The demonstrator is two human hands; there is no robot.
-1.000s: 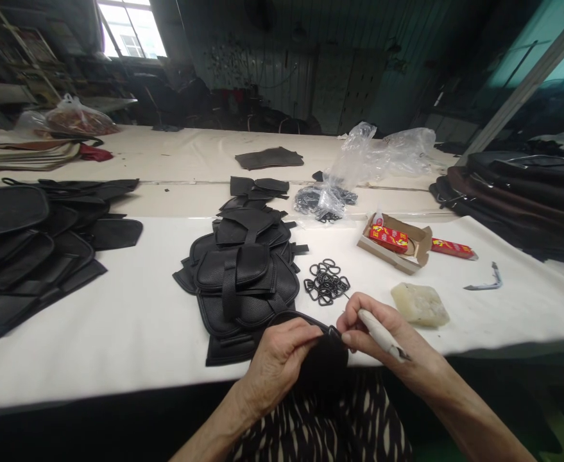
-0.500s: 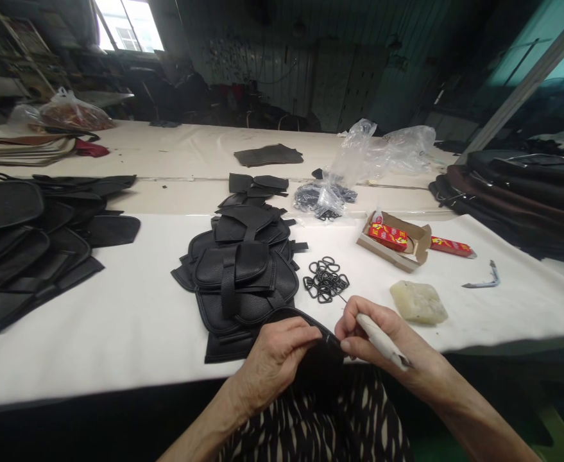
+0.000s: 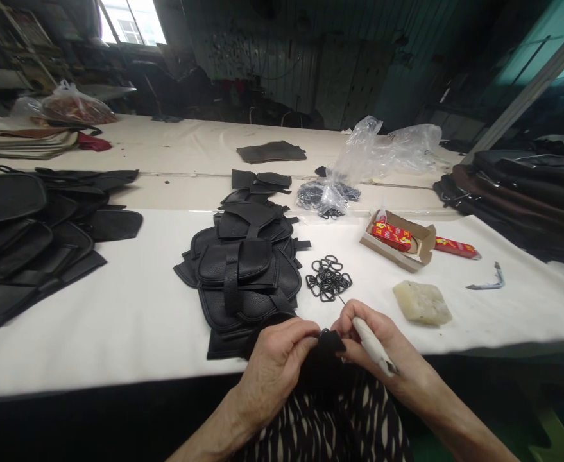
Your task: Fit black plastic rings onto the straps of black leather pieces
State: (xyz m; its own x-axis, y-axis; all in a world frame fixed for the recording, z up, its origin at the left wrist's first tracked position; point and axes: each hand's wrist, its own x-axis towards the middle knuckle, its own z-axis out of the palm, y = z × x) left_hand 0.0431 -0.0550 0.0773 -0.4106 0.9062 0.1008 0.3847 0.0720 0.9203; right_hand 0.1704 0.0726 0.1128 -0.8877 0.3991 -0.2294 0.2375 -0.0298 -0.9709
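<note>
Left hand [image 3: 276, 359]: fingertips pinched closed on a black piece [image 3: 328, 353]. Right hand [image 3: 375, 343]: fingers curled in, thumb and fingertips at the piece's right side, white-handled tool [image 3: 374, 348] gripped along the palm. Piece sits between the hands at the desk [image 3: 142, 321] front edge, upper edge facing up and away from the person, lower part over the lap; it's dark on dark there, so long axis can't be told. Probably a small ring at its upper edge. Tool's long axis runs diagonally: butt toward the person and right, thin shaft away and left, toward the black rings [image 3: 328, 279]. Black pouch stack [image 3: 236, 276] just beyond the left hand; pale block [image 3: 422, 303] right of the rings, near the right hand. White cloth stretches between the stack and the left pile [image 3: 36, 244], also between rings and block.
</note>
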